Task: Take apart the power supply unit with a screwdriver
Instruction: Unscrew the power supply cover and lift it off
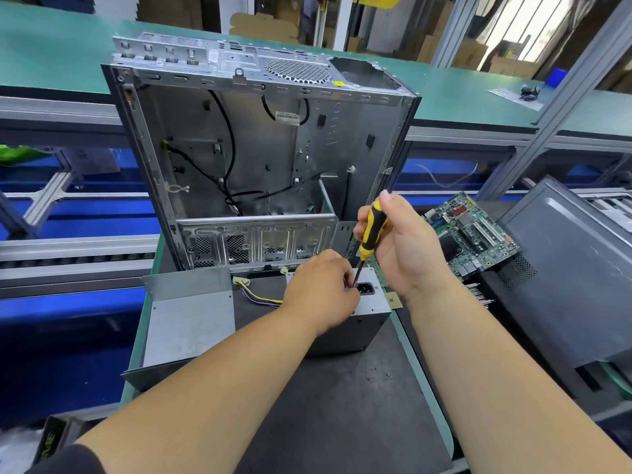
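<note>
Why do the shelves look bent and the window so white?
Head view: the wide lens bows straight rails near the edges; daylight at the window washes out to white; the hands and screwdriver look fairly sharp.

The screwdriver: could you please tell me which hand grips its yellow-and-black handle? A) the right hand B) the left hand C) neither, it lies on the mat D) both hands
A: the right hand grips the screwdriver handle, while the left hand rests on the power supply unit by the tip.
</note>
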A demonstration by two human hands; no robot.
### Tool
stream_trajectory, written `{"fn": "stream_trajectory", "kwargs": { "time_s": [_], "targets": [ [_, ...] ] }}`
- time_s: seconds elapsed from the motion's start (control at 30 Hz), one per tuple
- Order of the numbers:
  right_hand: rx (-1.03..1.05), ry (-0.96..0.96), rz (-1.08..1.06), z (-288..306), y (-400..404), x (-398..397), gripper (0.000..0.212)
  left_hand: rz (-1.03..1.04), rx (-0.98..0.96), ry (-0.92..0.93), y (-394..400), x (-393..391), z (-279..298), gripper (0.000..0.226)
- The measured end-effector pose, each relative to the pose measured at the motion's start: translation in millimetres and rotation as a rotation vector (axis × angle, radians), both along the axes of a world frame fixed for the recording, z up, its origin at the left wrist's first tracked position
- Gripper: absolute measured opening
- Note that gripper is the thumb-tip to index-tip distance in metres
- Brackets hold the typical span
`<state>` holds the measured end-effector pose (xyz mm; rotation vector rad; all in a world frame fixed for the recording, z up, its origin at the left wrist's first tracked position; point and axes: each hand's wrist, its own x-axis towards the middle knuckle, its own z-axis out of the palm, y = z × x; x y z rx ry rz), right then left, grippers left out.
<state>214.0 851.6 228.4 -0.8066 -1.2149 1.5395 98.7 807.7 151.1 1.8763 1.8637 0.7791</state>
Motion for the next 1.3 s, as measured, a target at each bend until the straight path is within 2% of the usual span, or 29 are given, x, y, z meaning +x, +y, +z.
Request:
{"fn": "stream_trajectory", "kwargs": {
  "time_s": [0.1,0.23,0.37,0.43,0.53,0.57,0.8,1.0,1.1,1.3],
  "targets": [
    [-0.047,-0.013,-0.008,4,1,0,0.028,0.001,0.001,0.005,0,0,1,0.015],
    [-0.104,-0.011,0.007,7,2,-6,0.047,-0.002,0.004,0.018,1,0,0,0.013],
    [-0.082,0.01,0.034,4,0,-10,0.059,-0.002,0.002,0.009,1,0,-1,0.01],
    [-0.062,0.029,0.058,2,0,-9,0.055,-0.001,0.0,0.01,1,0,-1,0.009],
    [-0.031,0.013,0.057,0,-1,-7,0.03,-0.001,-0.003,0.005,1,0,-1,0.008],
    [-0.031,0.002,0.039,0,-1,-6,0.028,0.0,-0.006,0.001,1,0,-1,0.008],
    [-0.103,-0.035,-0.089,7,5,-2,0.025,-0.007,-0.017,0.003,2,0,0,0.01],
    [-0.106,0.022,-0.039,4,4,-7,0.047,-0.003,-0.024,0.001,3,0,0,0.012],
    [-0.086,0.062,-0.016,2,3,-8,0.051,-0.007,-0.022,-0.002,3,-1,-1,0.012],
    [0.003,-0.005,0.002,-2,3,-4,0.024,0.004,-0.022,-0.018,2,-1,-1,0.017]
  ]
}}
